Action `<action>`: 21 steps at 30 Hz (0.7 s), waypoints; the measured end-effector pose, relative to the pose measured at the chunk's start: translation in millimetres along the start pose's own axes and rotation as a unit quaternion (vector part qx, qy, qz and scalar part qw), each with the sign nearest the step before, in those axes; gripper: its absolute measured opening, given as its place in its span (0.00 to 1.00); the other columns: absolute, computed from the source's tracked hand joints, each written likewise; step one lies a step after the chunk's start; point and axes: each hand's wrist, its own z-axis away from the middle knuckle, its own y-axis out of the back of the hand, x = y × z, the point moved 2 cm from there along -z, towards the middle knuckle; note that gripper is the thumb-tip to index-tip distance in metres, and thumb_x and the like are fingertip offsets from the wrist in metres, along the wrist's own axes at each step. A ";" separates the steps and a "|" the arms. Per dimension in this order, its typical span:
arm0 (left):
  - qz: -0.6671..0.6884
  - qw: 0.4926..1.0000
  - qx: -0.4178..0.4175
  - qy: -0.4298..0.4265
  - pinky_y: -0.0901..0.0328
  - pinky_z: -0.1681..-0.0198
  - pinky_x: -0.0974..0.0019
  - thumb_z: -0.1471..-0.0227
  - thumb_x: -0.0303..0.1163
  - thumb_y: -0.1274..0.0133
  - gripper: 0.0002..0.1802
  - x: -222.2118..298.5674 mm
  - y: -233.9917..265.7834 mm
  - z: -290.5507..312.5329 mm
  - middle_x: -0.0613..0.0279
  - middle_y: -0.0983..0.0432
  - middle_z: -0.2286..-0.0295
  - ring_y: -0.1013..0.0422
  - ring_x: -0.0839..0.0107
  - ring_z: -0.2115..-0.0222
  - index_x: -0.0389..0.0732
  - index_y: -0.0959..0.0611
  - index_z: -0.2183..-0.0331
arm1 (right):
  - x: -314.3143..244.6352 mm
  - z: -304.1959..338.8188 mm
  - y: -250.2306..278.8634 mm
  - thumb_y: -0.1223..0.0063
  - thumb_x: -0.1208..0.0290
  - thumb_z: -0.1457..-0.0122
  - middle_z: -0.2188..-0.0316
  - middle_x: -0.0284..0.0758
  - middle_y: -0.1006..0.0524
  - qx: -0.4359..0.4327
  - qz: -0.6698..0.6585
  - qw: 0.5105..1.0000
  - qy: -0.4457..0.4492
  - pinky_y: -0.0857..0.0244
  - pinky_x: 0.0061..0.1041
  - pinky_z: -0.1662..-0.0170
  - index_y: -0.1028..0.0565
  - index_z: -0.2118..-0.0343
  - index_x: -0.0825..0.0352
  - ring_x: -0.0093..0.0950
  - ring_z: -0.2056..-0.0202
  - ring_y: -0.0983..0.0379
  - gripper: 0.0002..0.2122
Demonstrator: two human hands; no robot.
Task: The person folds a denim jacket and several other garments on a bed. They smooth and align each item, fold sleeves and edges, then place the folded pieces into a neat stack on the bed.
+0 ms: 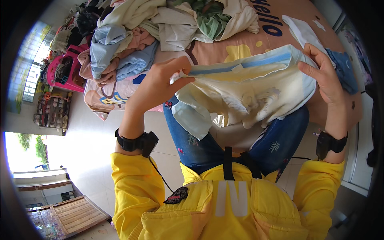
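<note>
A pale cream and light-blue garment (228, 94), apparently a pair of shorts, is stretched between my hands above my knees. Its blue-lined waistband faces up, with a small white tag on the inner side. My left hand (170, 78) pinches the left end of the waistband between thumb and curled fingers. At the other end my right hand (326, 76) grips the edge, thumb on the near side and fingers partly hidden behind the cloth. One light-blue leg of the garment hangs down over my left knee.
A heap of clothes (176, 26) covers the far left of the bed (240, 50). Folded white (304, 30) and dark-blue clothes (343, 70) lie at its right. Beyond the bed's left side stands a pink plastic chair (72, 74), near a rack (52, 112).
</note>
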 end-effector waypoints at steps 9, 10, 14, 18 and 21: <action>0.226 0.965 0.118 0.058 0.33 0.63 0.73 0.44 0.17 0.49 0.12 -2.0 -5.7 1.3 0.62 0.26 0.68 0.30 0.75 0.67 0.38 0.26 0.57 | 7.7 11.4 -1.3 0.32 0.72 0.49 0.58 0.32 0.23 -0.045 0.078 0.992 -0.085 0.36 0.18 0.51 0.26 0.52 0.73 0.19 0.55 0.29 0.22; 0.251 0.960 0.105 0.057 0.33 0.62 0.73 0.44 0.17 0.50 0.14 0.8 -6.3 1.3 0.62 0.25 0.66 0.29 0.75 0.66 0.39 0.26 0.55 | 8.9 10.7 0.4 0.32 0.71 0.48 0.59 0.32 0.22 -0.044 0.055 0.994 -0.088 0.35 0.18 0.52 0.25 0.53 0.73 0.19 0.56 0.28 0.21; 0.191 0.976 -0.087 -0.064 0.34 0.58 0.69 0.44 0.16 0.52 0.21 19.5 -2.5 -0.5 0.60 0.25 0.59 0.29 0.69 0.61 0.40 0.25 0.49 | 18.4 -0.7 7.7 0.38 0.67 0.42 0.64 0.30 0.21 0.009 -0.045 0.996 -0.078 0.34 0.16 0.58 0.22 0.57 0.72 0.15 0.63 0.27 0.15; 0.260 0.907 -0.317 -0.096 0.35 0.53 0.64 0.44 0.15 0.55 0.26 43.7 -19.5 1.6 0.59 0.25 0.56 0.30 0.62 0.57 0.42 0.26 0.44 | 25.2 -12.4 0.4 0.44 0.65 0.37 0.71 0.27 0.21 0.034 -0.032 0.999 -0.004 0.34 0.16 0.64 0.20 0.65 0.71 0.12 0.70 0.28 0.12; 0.303 0.910 -0.274 -0.066 0.34 0.56 0.65 0.44 0.19 0.52 0.26 58.0 -39.2 -3.5 0.59 0.24 0.58 0.28 0.66 0.60 0.41 0.27 0.44 | 22.0 -21.6 -17.3 0.44 0.66 0.38 0.78 0.27 0.22 0.099 0.090 0.990 0.049 0.37 0.16 0.69 0.20 0.69 0.72 0.12 0.74 0.30 0.12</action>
